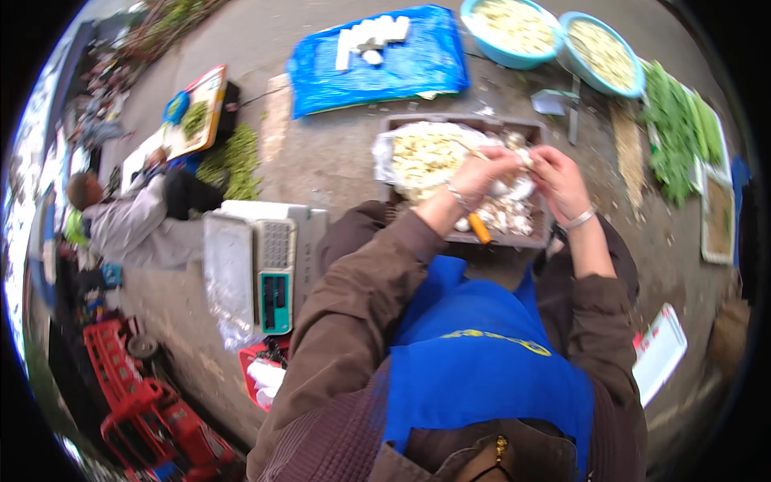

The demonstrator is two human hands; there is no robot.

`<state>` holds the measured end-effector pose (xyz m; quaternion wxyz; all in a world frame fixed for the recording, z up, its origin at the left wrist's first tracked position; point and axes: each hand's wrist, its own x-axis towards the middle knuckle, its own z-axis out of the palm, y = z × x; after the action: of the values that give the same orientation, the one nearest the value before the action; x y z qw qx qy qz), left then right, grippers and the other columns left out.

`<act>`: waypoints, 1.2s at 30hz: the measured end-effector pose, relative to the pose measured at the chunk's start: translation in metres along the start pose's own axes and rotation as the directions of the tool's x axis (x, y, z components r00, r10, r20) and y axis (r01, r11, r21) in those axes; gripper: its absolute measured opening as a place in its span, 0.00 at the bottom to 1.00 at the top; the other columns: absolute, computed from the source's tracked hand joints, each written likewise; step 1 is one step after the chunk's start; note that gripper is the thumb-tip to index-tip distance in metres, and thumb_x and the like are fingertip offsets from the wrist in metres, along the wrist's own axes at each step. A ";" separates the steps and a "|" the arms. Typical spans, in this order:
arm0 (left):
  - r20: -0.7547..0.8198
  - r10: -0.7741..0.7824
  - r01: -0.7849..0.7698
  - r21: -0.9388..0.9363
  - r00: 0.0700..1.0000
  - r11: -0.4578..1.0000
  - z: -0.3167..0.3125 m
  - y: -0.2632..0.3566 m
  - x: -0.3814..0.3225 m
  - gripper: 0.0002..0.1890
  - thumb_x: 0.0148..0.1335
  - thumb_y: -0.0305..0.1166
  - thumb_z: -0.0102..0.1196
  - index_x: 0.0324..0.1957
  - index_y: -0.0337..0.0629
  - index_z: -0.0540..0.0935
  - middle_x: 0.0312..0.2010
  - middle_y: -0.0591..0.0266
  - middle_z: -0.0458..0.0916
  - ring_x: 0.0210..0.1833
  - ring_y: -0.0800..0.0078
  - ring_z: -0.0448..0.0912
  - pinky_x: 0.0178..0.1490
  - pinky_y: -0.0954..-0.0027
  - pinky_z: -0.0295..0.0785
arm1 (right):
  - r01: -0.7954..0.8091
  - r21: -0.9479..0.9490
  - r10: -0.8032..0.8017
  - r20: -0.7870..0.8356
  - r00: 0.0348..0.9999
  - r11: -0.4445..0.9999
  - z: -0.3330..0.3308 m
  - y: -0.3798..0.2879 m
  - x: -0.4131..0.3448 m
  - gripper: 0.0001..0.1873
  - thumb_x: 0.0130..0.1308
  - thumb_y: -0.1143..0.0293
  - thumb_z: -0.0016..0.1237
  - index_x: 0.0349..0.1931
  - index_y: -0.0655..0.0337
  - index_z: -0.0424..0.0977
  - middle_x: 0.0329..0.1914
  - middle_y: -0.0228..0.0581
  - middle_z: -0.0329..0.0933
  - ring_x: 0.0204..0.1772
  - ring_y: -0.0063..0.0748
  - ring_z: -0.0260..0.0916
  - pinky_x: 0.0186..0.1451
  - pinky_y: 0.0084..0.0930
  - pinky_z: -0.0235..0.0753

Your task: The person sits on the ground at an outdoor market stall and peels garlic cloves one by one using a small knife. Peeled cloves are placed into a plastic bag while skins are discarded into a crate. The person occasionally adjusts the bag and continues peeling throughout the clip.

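Observation:
My left hand (479, 175) and my right hand (560, 181) meet over the right part of a brown plastic crate (467, 237). Between their fingertips they pinch a small white garlic piece (526, 159); whether it is a bulb or a clove is hard to tell. Peeled garlic cloves (424, 158) fill a white plastic bag (383, 158) in the crate's left part, beside my left hand. Below my hands lie unpeeled garlic and loose skins (509, 217). An orange handle (480, 228) rests near the crate's front rim, its other end hidden.
Beyond the crate lies a blue plastic-wrapped bundle (385, 72) topped with white blocks. Two light-blue basins (518, 59) of pale pieces stand back right, near leafy greens (668, 132). On the left are a weighing scale (277, 244), a seated person (132, 223) and a red vehicle (156, 428).

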<state>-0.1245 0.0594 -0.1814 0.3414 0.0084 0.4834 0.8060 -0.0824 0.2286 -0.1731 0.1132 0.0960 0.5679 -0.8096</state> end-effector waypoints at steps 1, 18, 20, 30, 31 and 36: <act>0.018 -0.016 0.017 -0.059 1.000 0.998 0.001 -0.002 0.001 0.06 0.53 0.30 0.57 0.27 0.38 0.80 0.23 0.66 0.78 0.25 0.81 0.74 0.29 0.78 0.68 | -0.019 -0.032 0.019 -0.006 1.000 0.999 0.001 -0.005 -0.002 0.07 0.62 0.67 0.48 0.36 0.60 0.71 0.28 0.23 0.69 0.28 0.11 0.62 0.31 0.11 0.63; -0.084 0.174 -0.164 0.118 0.981 0.979 0.003 -0.010 0.001 0.02 0.48 0.26 0.55 0.23 0.39 0.77 0.20 0.68 0.76 0.23 0.83 0.71 0.28 0.80 0.66 | 0.225 -0.365 -0.228 0.038 0.973 0.903 0.008 -0.001 -0.001 0.10 0.55 0.77 0.53 0.38 0.64 0.73 0.29 0.26 0.71 0.33 0.15 0.68 0.37 0.11 0.68; -0.092 0.194 -0.179 0.149 0.977 0.972 0.001 -0.017 0.004 0.02 0.49 0.26 0.55 0.23 0.39 0.77 0.20 0.68 0.76 0.23 0.84 0.71 0.28 0.81 0.66 | 0.324 -0.445 -0.316 0.094 0.944 0.835 0.003 0.006 0.001 0.11 0.55 0.78 0.53 0.39 0.65 0.72 0.31 0.26 0.71 0.35 0.16 0.68 0.39 0.12 0.69; -0.044 0.223 -0.099 0.803 0.974 0.588 -0.007 -0.049 0.012 0.09 0.41 0.34 0.56 0.14 0.41 0.77 0.13 0.61 0.76 0.17 0.70 0.74 0.26 0.69 0.68 | 0.126 0.024 -0.119 -0.185 0.976 0.992 -0.013 0.001 0.003 0.12 0.65 0.66 0.43 0.42 0.63 0.71 0.32 0.27 0.70 0.28 0.13 0.65 0.31 0.09 0.69; -0.016 0.167 -0.079 0.834 0.986 0.546 -0.003 -0.043 0.008 0.09 0.42 0.35 0.55 0.12 0.42 0.78 0.12 0.59 0.76 0.18 0.65 0.75 0.26 0.68 0.70 | 0.105 -0.066 -0.118 -0.236 0.964 0.992 -0.014 0.000 0.004 0.11 0.65 0.68 0.44 0.43 0.64 0.71 0.31 0.27 0.70 0.28 0.13 0.65 0.29 0.09 0.70; -0.102 0.307 -0.135 0.739 0.946 0.660 0.002 -0.036 0.008 0.11 0.43 0.39 0.58 0.20 0.40 0.80 0.16 0.57 0.78 0.23 0.66 0.78 0.30 0.68 0.72 | 0.101 -0.491 -0.160 -0.080 0.984 0.865 -0.028 0.019 0.006 0.11 0.63 0.75 0.43 0.45 0.67 0.71 0.28 0.27 0.71 0.26 0.13 0.65 0.28 0.12 0.71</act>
<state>-0.1103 0.0762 -0.2114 0.1541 0.1129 0.7911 0.5811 -0.0822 0.2477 -0.2015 0.0451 0.0735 0.7635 -0.6400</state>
